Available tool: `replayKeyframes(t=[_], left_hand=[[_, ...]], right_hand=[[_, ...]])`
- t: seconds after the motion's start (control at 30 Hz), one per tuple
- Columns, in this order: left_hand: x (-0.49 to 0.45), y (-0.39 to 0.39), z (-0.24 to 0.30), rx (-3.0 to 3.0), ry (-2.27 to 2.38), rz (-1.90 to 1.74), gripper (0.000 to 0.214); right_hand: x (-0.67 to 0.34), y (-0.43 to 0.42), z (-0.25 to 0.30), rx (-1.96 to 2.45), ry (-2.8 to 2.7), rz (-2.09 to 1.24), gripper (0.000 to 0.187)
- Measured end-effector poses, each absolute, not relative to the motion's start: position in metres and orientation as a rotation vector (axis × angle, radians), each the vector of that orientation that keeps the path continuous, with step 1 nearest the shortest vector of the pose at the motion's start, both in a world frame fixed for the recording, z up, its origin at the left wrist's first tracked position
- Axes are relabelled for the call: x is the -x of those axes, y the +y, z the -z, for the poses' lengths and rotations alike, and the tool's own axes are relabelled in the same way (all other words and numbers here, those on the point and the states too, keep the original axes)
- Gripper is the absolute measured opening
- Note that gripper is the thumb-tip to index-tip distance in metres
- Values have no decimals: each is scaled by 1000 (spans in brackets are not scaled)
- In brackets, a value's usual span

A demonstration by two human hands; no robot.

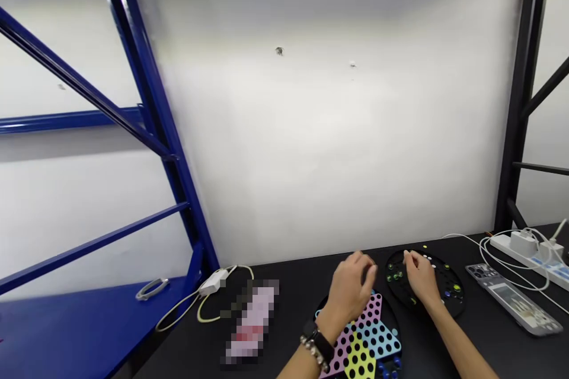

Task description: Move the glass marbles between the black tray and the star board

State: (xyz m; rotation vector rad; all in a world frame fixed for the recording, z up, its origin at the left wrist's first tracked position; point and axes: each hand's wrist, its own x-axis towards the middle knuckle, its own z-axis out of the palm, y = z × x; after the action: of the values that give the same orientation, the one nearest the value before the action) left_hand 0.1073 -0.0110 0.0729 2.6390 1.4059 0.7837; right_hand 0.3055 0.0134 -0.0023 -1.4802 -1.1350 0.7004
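Observation:
A round Chinese checkers board [347,352] with pink, light blue and yellow star points lies in front of me, partly covered by my left arm. Over its far side is my left hand [351,284], fingers curled and thumb near the index finger; whatever it may grip is hidden. My right hand [420,278] is over a round black tray [451,308] holding small green, yellow, blue and white pieces. Its fingers are bent together in a pinch, and I cannot make out anything in them. Blue pegs [389,369] stand at the board's near right edge.
To the right lie a grey flat device or case [513,299] and a white power strip [533,257] with tangled cables. A pixelated pink item [253,323] and a white adapter [214,282] are on the left. Blue shelf posts [164,112] rise beyond.

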Motion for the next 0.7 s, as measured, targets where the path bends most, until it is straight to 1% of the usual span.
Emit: replayKeyframes(t=[0.13,0.23,0.3,0.4,0.57,0.7], left_hand=[[-34,-32,-61,-2466,1739,-554,28],[2,-53,-45,-2378,1860,-388,18],[11,-68,-36,-2363,1861,-320,13],[10,-80,-25,-2403,1880,-285,18],[5,-67,-18,-2539,1921,-248,27],[2,-41,-26,-2636,1900,-125,31]], right_hand=[[-316,10,7,1980,-1519,-316,35],[-307,8,14,2121,-1701,-137,29],[-300,6,15,2134,-1732,-78,30],[-289,-1,9,1996,-1799,-153,36],[-258,-22,2,1582,-2050,-439,45],[-236,-31,7,1578,-2054,-439,48]])
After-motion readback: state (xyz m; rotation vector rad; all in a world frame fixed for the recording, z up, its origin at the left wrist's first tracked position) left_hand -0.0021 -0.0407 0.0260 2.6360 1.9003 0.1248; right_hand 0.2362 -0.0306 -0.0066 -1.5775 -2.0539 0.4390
